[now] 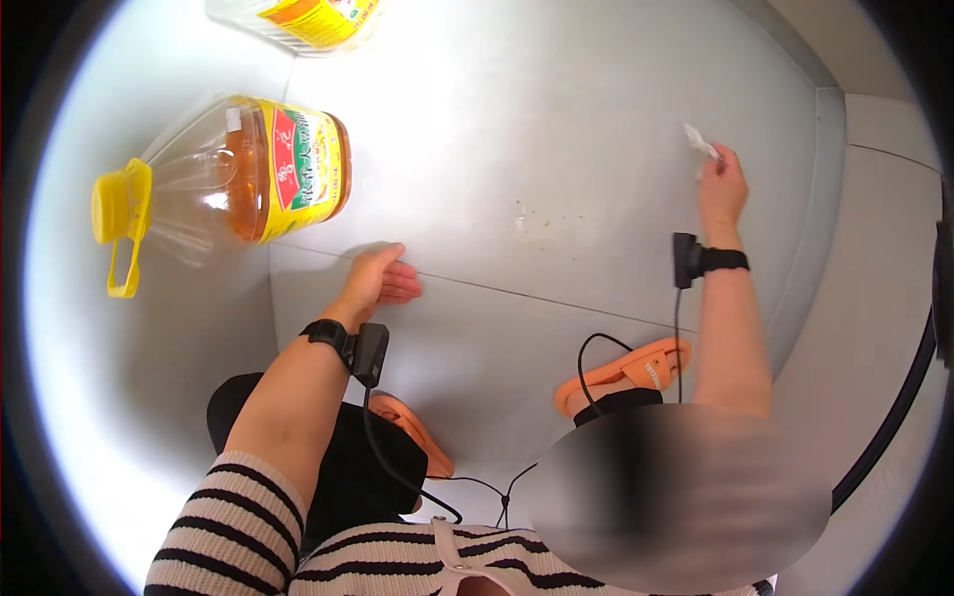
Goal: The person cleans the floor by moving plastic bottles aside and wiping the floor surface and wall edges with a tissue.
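At the right, my right hand (723, 189) pinches a crumpled white tissue (700, 139) between its fingertips, over the grey floor (477, 169). My left hand (383, 276) hangs near the floor seam at the left of centre. It holds nothing; its thumb is out and its fingers are loosely stretched. Between the hands lie several small crumbs (545, 223). Just beyond my left hand is a large clear jug of cooking oil (298, 171) with a yellow cap, a handle and a yellow label, part full of amber oil.
A second yellow-labelled bottle (318, 22) is cut off at the top edge. My feet wear orange slippers (636, 375). Wrist devices (686, 260) trail black cables. A raised grey edge (823, 199) runs along the right, with a black hose (889, 417) beyond. A blurred patch hides the lower right.
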